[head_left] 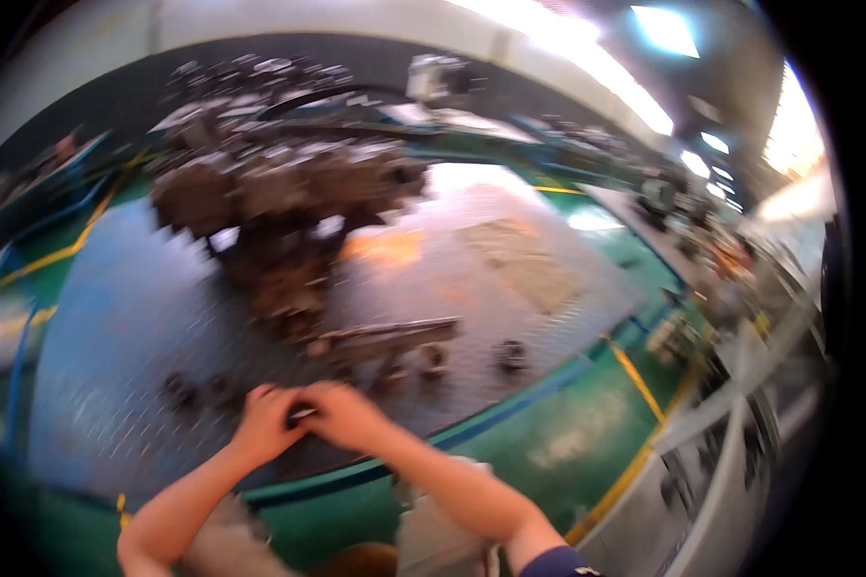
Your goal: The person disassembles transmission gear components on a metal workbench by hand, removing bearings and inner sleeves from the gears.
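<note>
My left hand (266, 419) and my right hand (344, 415) meet over the near edge of the metal table (115, 385). The fingers of both are bent and closed together around a small dark thing (301, 413), too smeared by motion to name. Beyond them, on the table, lies a long metal bar-like part (390, 338). Small round metal parts sit around it: one dark ring-like part (511, 355) to the right, a brownish one (433, 361) by the bar, and a dark one (178, 388) left of my hands.
A large rusty-brown machine assembly with toothed edges (289, 192) stands on the table's far left. A flat tan sheet (522, 264) lies to the right. Green floor with yellow lines (635, 380) surrounds the table. Cluttered benches (678, 226) line the right side.
</note>
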The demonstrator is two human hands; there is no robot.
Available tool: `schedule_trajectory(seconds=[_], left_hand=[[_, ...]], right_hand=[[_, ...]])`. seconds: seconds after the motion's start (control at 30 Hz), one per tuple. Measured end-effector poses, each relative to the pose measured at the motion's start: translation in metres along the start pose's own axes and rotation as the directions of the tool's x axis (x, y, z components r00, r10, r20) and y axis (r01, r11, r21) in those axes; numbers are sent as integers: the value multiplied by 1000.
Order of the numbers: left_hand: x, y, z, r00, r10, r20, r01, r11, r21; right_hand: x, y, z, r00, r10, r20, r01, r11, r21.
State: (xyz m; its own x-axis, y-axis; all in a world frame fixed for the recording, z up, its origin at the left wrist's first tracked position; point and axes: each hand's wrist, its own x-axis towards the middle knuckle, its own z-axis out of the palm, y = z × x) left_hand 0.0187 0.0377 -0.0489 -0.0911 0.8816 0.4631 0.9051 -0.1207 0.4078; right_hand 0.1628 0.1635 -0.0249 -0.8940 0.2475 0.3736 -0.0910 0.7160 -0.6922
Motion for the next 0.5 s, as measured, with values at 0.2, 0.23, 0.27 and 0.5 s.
schedule_trajectory(seconds=[0.2, 0.23, 0.27, 0.5], left_hand=[[-7, -8, 0, 985, -131, 109, 133, 991, -15], [-11, -10, -1, 982, -146, 120, 147, 989, -1], [-17, -11, -2, 980, -162, 117, 163, 987, -5], [-18, -15, -17, 979, -119, 164, 122, 993, -8]], right_hand=[[11, -3, -7, 987, 159, 35, -161, 984, 75], [12, -6, -7, 979, 200, 45, -204, 973, 103], [12, -5, -4, 977, 201, 63, -207, 973, 105], [8, 6, -7, 941, 322, 103, -333, 935, 124]])
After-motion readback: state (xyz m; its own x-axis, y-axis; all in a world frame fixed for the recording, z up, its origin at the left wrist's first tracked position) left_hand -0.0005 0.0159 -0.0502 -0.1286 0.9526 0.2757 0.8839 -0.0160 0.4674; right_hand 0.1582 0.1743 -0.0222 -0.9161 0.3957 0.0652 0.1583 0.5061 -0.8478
